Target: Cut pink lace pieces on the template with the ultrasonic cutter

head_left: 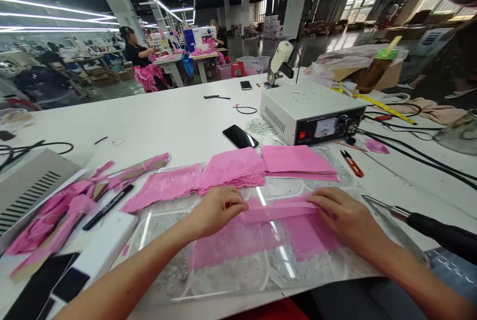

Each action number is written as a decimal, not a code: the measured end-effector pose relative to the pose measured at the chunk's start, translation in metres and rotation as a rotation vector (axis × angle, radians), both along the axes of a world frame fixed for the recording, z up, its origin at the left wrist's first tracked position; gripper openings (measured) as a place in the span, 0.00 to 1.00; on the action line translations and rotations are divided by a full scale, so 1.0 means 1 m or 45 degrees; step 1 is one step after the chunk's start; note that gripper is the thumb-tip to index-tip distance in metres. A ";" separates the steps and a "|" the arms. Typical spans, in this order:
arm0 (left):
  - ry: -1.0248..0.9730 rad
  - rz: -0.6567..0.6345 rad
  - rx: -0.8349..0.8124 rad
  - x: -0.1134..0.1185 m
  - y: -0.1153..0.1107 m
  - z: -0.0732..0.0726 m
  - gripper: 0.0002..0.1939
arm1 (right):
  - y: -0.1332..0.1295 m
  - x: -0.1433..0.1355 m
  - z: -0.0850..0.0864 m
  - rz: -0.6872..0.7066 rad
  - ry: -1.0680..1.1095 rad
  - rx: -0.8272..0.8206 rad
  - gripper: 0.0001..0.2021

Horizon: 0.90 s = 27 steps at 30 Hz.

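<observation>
My left hand (pixel 219 208) pinches the left end of a narrow pink strip (pixel 276 210). The strip stretches level to my right hand (pixel 337 213), whose fingers are closed on its other end. Beneath it, pink fabric (pixel 234 245) lies on a clear sheet (pixel 227 280) over a grey patterned surface. Just behind my hands, a stack of pink lace pieces (pixel 234 166) sits beside a folded pink stack (pixel 298 160). Right of my right hand lies a tool with a black handle and metal tip (pixel 398 213).
Behind are a black phone (pixel 240 136) and a grey control box (pixel 313 109) with cables. Orange-handled snips (pixel 352 163) lie to the right. At left are a black marker (pixel 108 206), pink strap bundles (pixel 55 210) and another grey box (pixel 33 186). People sit at distant machines.
</observation>
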State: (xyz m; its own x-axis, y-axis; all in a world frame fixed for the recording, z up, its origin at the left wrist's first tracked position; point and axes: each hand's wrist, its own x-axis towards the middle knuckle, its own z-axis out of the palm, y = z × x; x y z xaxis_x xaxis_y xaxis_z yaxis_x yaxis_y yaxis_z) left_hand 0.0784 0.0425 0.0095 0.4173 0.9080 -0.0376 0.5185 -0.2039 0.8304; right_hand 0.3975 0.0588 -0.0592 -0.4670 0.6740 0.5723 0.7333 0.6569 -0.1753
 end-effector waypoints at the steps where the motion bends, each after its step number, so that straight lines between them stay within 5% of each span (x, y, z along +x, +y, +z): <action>1: -0.027 0.010 -0.021 -0.002 -0.008 -0.004 0.10 | 0.004 -0.005 0.001 -0.003 0.014 0.008 0.13; 5: -0.215 0.019 -0.186 0.012 -0.037 -0.024 0.08 | 0.023 -0.031 0.017 0.034 0.067 0.031 0.14; 9: -0.502 0.088 -0.482 0.026 -0.044 -0.041 0.09 | 0.025 -0.083 0.047 0.304 0.111 -0.050 0.17; 13: -0.781 0.357 -0.712 0.004 -0.041 -0.045 0.22 | 0.008 -0.138 0.060 0.827 0.133 -0.097 0.16; 16: -0.866 0.532 -0.825 -0.019 -0.044 -0.043 0.30 | 0.001 -0.153 0.058 1.021 0.138 -0.267 0.18; 18: -0.860 0.595 -0.878 -0.028 -0.047 -0.043 0.29 | 0.004 -0.147 0.056 0.936 0.170 -0.434 0.17; 23: -0.739 0.670 -0.828 -0.025 -0.052 -0.045 0.18 | 0.021 -0.103 0.050 0.371 0.069 -0.866 0.08; 27: -0.576 0.678 -0.709 -0.021 -0.050 -0.044 0.09 | 0.019 -0.085 0.041 0.231 -0.054 -1.032 0.08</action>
